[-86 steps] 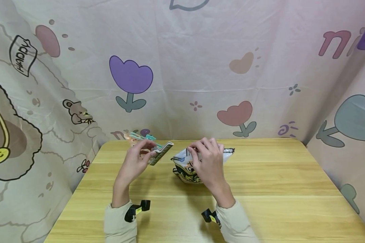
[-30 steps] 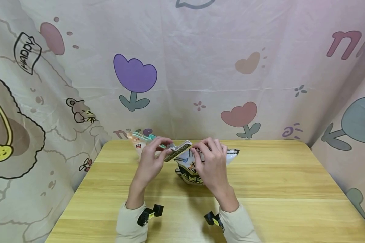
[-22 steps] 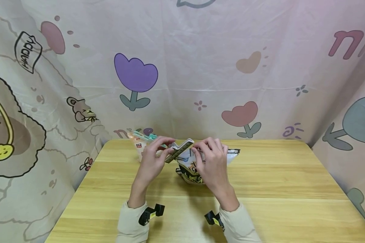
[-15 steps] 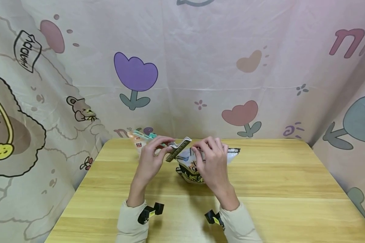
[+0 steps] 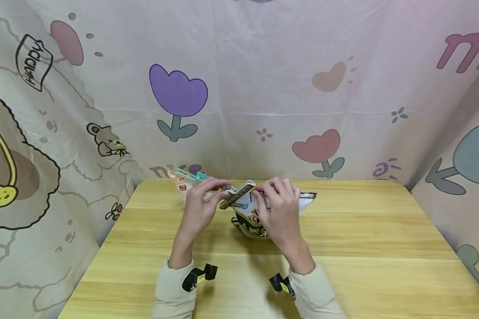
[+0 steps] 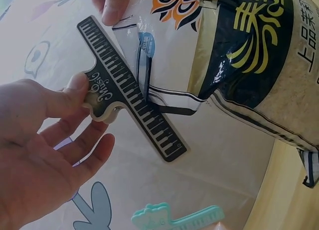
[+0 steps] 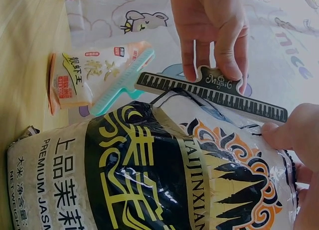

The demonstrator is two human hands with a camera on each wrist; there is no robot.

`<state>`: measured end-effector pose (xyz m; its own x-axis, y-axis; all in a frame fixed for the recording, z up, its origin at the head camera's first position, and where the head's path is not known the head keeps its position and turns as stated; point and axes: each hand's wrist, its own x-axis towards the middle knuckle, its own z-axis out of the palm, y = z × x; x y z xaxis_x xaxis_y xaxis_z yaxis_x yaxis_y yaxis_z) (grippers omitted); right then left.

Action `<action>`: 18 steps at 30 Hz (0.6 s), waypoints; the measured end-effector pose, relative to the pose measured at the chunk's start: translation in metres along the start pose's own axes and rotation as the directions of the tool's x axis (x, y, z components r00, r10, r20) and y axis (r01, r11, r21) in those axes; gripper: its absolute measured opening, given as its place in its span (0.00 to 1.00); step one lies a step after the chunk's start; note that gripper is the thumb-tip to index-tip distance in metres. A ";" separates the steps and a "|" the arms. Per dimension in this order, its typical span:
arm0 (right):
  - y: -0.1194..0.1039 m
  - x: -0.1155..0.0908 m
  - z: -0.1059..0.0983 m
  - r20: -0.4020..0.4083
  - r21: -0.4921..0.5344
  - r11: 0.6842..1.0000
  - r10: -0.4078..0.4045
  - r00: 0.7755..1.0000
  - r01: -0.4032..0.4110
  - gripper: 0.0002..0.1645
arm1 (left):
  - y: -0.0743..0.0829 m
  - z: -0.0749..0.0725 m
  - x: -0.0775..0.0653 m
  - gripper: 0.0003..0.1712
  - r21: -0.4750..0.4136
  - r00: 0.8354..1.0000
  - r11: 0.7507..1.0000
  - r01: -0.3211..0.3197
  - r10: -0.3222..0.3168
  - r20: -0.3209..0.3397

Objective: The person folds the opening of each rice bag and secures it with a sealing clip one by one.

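Observation:
In the head view my left hand [image 5: 199, 204] pinches a black clip [image 5: 238, 195] by its handle between thumb and fingers. The clip [image 6: 132, 90] has a piano-key pattern and the word "Music"; its long bar overlaps the folded corner of the rice bag's top in the left wrist view. My right hand [image 5: 280, 212] pinches the top edge of that rice bag [image 5: 249, 225], thumb in front and fingers behind. The bag [image 7: 124, 175] stands upright, with a black and gold label and orange flame print. The far end of the clip comes close to the right thumb.
Behind the left hand stands a smaller orange and white packet [image 7: 89, 73] with a mint-green clip [image 7: 122, 85] across its top. The wooden table [image 5: 363, 248] is bordered by a printed cloth backdrop [image 5: 243, 79] at the back and sides.
My left hand has carried the clip rightward to the left side of the rice bag's top, then shifted it only slightly. The right hand keeps its hold on the bag's top edge.

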<state>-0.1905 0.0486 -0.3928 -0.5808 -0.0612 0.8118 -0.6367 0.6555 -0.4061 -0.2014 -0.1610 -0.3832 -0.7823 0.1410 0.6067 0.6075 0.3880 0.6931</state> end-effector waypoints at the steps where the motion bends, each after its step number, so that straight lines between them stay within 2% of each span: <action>1: 0.000 0.000 0.000 0.001 0.001 1.000 0.001 1.000 -0.001 0.03 | 0.000 0.000 0.000 0.12 0.000 1.000 1.000 -0.004 0.004 -0.003; 8: 0.000 0.001 -0.001 -0.003 -0.001 1.000 -0.001 1.000 0.001 0.02 | 0.001 0.000 0.000 0.12 -0.011 0.999 1.000 -0.024 0.024 -0.030; 14: 0.000 0.000 0.000 -0.001 0.002 1.000 0.002 1.000 -0.002 0.02 | 0.001 0.000 0.000 0.10 -0.064 0.996 0.997 -0.038 0.033 -0.086; 18: 0.000 0.000 0.000 0.001 -0.001 1.000 0.005 1.000 -0.005 0.03 | -0.001 0.003 0.000 0.10 -0.092 0.995 0.995 -0.035 0.026 -0.101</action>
<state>-0.1903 0.0486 -0.3922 -0.5849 -0.0586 0.8090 -0.6332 0.6563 -0.4102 -0.2023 -0.1589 -0.3850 -0.7487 0.0584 0.6603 0.6444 0.2978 0.7043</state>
